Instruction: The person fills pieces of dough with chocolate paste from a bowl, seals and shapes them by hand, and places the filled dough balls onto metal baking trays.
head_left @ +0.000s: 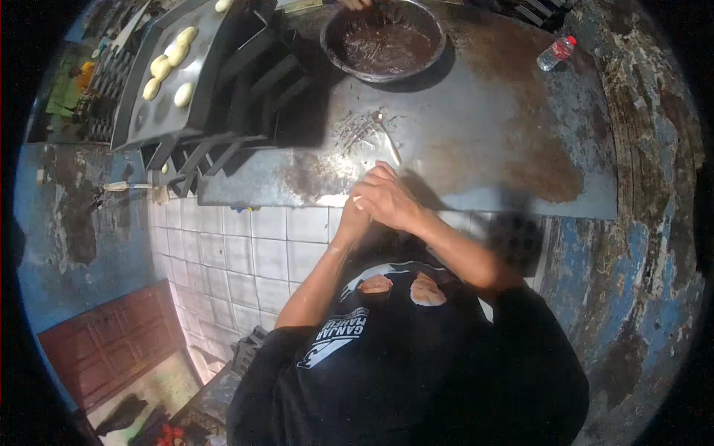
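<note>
My left hand (356,215) and my right hand (392,199) are pressed together over the near edge of the metal table. Their fingers are closed around each other. A small pale bit that looks like dough (358,199) peeks out between them; the rest of it is hidden. Just beyond my fingers lies a spoon (390,143), its tip among dark smears on the tabletop. Farther back stands a wide metal bowl (439,56) with dark brown paste (387,46) in it. Another person's hand (357,4) reaches in at the bowl's far rim.
At the left, a dark baking tray (145,123) holding several pale dough pieces (176,53) rests on a stack of crisscrossed trays (253,82). A plastic bottle with a red cap (556,53) lies at the back right. White tiles (269,260) face the table's near side.
</note>
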`<action>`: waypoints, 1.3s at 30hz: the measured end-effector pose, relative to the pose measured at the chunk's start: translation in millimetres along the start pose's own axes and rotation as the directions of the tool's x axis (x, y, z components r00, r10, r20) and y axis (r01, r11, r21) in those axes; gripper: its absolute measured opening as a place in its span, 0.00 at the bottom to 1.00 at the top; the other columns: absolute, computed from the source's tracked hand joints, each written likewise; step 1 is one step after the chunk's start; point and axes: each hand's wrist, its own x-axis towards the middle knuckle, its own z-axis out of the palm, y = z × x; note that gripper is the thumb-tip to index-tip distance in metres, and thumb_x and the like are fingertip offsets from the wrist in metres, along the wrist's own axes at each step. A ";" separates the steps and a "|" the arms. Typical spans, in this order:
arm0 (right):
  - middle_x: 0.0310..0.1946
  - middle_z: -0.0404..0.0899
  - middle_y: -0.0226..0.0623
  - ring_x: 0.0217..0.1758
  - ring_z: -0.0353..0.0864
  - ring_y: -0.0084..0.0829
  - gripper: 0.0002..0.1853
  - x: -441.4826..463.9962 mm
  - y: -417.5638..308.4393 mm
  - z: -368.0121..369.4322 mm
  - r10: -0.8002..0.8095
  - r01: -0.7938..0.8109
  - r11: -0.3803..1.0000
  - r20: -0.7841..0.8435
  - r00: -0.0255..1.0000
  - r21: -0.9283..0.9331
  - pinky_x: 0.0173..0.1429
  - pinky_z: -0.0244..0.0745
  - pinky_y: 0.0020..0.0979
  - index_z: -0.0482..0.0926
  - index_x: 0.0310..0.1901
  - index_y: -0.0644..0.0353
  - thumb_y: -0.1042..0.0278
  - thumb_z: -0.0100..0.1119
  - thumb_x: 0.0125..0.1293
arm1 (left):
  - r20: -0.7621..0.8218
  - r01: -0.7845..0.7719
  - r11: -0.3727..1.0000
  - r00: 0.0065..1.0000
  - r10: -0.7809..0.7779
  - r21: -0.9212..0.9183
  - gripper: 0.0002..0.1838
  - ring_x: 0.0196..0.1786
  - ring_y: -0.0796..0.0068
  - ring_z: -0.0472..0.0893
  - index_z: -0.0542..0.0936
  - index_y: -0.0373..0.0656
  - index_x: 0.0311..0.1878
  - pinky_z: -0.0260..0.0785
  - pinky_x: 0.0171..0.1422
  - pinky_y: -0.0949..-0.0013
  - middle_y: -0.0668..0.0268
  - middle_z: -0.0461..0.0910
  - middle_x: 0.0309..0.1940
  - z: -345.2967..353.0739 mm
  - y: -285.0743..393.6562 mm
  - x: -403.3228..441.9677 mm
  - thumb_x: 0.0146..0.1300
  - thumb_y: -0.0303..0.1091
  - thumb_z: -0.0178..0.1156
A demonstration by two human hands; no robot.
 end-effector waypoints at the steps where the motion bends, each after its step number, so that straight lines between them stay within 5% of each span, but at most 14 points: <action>1: 0.32 0.82 0.37 0.38 0.82 0.39 0.11 12.2 8.4 2.6 0.195 -0.194 0.965 0.010 0.981 0.174 0.49 0.81 0.39 0.85 0.48 0.59 0.66 0.65 0.68 | -0.041 0.104 0.983 0.993 -0.111 -0.153 0.21 0.56 0.71 0.79 0.74 0.36 0.65 0.72 0.61 0.69 0.62 0.81 0.54 -5.8 -1.3 6.7 0.71 0.26 0.60; 3: 0.39 0.85 0.39 0.44 0.85 0.48 0.07 36.9 46.4 8.8 0.598 -0.594 0.642 0.168 0.784 0.484 0.51 0.80 0.43 0.86 0.43 0.56 0.65 0.63 0.67 | -0.038 0.202 0.926 0.973 -0.226 -0.319 0.20 0.57 0.73 0.81 0.76 0.36 0.64 0.72 0.63 0.69 0.65 0.82 0.56 -26.5 2.8 22.9 0.71 0.25 0.60; 8: 0.41 0.85 0.50 0.44 0.85 0.52 0.09 -1.6 184.2 114.1 0.680 -0.552 0.683 0.140 0.720 -0.479 0.50 0.81 0.43 0.83 0.39 0.67 0.73 0.55 0.65 | -0.124 -0.075 0.992 0.990 0.062 -0.098 0.31 0.59 0.74 0.80 0.74 0.38 0.67 0.72 0.66 0.69 0.64 0.82 0.58 -77.6 48.5 76.0 0.59 0.18 0.69; 13: 0.39 0.86 0.50 0.45 0.86 0.53 0.10 92.6 160.6 20.8 0.559 -0.687 0.719 0.503 0.659 0.100 0.52 0.80 0.49 0.82 0.42 0.68 0.69 0.58 0.70 | -0.136 -0.076 0.970 0.990 0.045 -0.233 0.33 0.60 0.74 0.80 0.73 0.40 0.65 0.72 0.67 0.70 0.64 0.81 0.57 -125.3 85.3 139.8 0.55 0.15 0.71; 15: 0.32 0.85 0.46 0.36 0.87 0.49 0.07 132.8 179.9 -26.5 0.630 -0.705 0.709 0.454 0.630 -0.005 0.43 0.82 0.44 0.83 0.40 0.63 0.69 0.58 0.71 | -0.123 -0.024 0.984 0.992 0.003 -0.177 0.33 0.59 0.74 0.81 0.73 0.41 0.65 0.73 0.67 0.70 0.64 0.81 0.57 -132.8 97.1 158.0 0.56 0.15 0.71; 21: 0.30 0.86 0.44 0.36 0.90 0.40 0.05 193.9 286.9 -51.1 0.454 -0.150 0.827 0.485 0.748 -0.542 0.40 0.85 0.41 0.86 0.35 0.59 0.71 0.60 0.63 | -0.150 -0.046 0.961 0.989 0.005 -0.272 0.33 0.58 0.75 0.81 0.73 0.41 0.65 0.73 0.65 0.71 0.64 0.82 0.56 -130.4 107.2 221.8 0.56 0.18 0.72; 23: 0.29 0.86 0.47 0.36 0.90 0.42 0.07 207.9 300.4 -36.7 0.550 -0.086 0.788 0.633 0.545 -0.610 0.40 0.85 0.42 0.87 0.33 0.60 0.69 0.61 0.61 | -0.171 -0.021 0.966 0.985 -0.025 -0.259 0.32 0.58 0.75 0.81 0.74 0.41 0.64 0.73 0.65 0.72 0.64 0.82 0.56 -131.2 105.4 235.6 0.55 0.18 0.73; 27: 0.30 0.87 0.47 0.36 0.91 0.43 0.08 198.7 328.7 -16.8 0.507 -0.097 0.836 0.694 0.511 -0.540 0.39 0.84 0.42 0.88 0.32 0.60 0.68 0.63 0.62 | -0.141 0.022 0.991 0.989 -0.040 -0.131 0.30 0.58 0.77 0.81 0.76 0.40 0.61 0.73 0.64 0.72 0.64 0.82 0.56 -146.4 75.6 247.1 0.55 0.19 0.74; 32: 0.27 0.85 0.36 0.31 0.85 0.28 0.16 211.0 351.7 -29.4 0.434 -0.643 0.722 0.891 0.134 -0.256 0.39 0.81 0.37 0.90 0.38 0.58 0.57 0.58 0.71 | -0.198 -0.036 0.982 0.980 -0.001 -0.185 0.27 0.57 0.77 0.81 0.77 0.39 0.60 0.74 0.63 0.71 0.64 0.83 0.54 -146.8 69.9 255.2 0.56 0.19 0.73; 33: 0.27 0.85 0.36 0.31 0.85 0.28 0.16 216.6 339.5 -40.7 0.431 -0.631 0.733 0.891 0.141 -0.254 0.39 0.81 0.37 0.90 0.38 0.58 0.57 0.58 0.71 | -0.218 -0.081 0.980 0.975 0.040 -0.182 0.27 0.56 0.76 0.82 0.77 0.39 0.60 0.75 0.63 0.71 0.65 0.84 0.53 -145.0 70.2 256.4 0.57 0.19 0.73; 35: 0.27 0.83 0.34 0.29 0.78 0.23 0.15 218.2 298.3 -62.2 0.504 -0.986 0.082 0.848 0.164 0.142 0.38 0.79 0.33 0.89 0.40 0.58 0.56 0.61 0.72 | -0.258 -0.059 0.998 0.965 0.051 -0.023 0.27 0.56 0.72 0.84 0.76 0.42 0.61 0.76 0.61 0.69 0.61 0.86 0.53 -138.2 75.2 260.3 0.59 0.22 0.72; 36: 0.27 0.83 0.34 0.29 0.78 0.23 0.15 201.0 298.6 -48.5 0.498 -0.984 0.105 0.848 0.179 0.146 0.38 0.79 0.33 0.89 0.40 0.58 0.56 0.61 0.72 | -0.274 -0.062 0.998 0.960 0.064 0.016 0.25 0.55 0.72 0.85 0.75 0.42 0.61 0.77 0.60 0.68 0.59 0.86 0.52 -133.6 82.7 262.1 0.61 0.24 0.72; 37: 0.29 0.84 0.36 0.29 0.80 0.26 0.12 170.5 306.9 -20.7 0.444 -0.801 0.532 0.715 0.540 0.274 0.38 0.79 0.36 0.87 0.43 0.59 0.59 0.62 0.71 | -0.290 -0.064 0.996 0.954 0.077 0.056 0.24 0.55 0.71 0.85 0.75 0.42 0.61 0.78 0.59 0.67 0.58 0.87 0.51 -126.8 91.3 263.2 0.63 0.25 0.71; 39: 0.30 0.84 0.38 0.29 0.82 0.29 0.11 154.9 282.0 -7.1 0.209 -0.416 0.856 0.532 0.820 0.306 0.37 0.80 0.38 0.86 0.46 0.60 0.62 0.63 0.70 | -0.341 -0.097 0.987 0.930 0.136 0.129 0.20 0.51 0.62 0.88 0.74 0.41 0.58 0.79 0.54 0.62 0.53 0.87 0.47 -108.8 90.5 271.1 0.67 0.33 0.69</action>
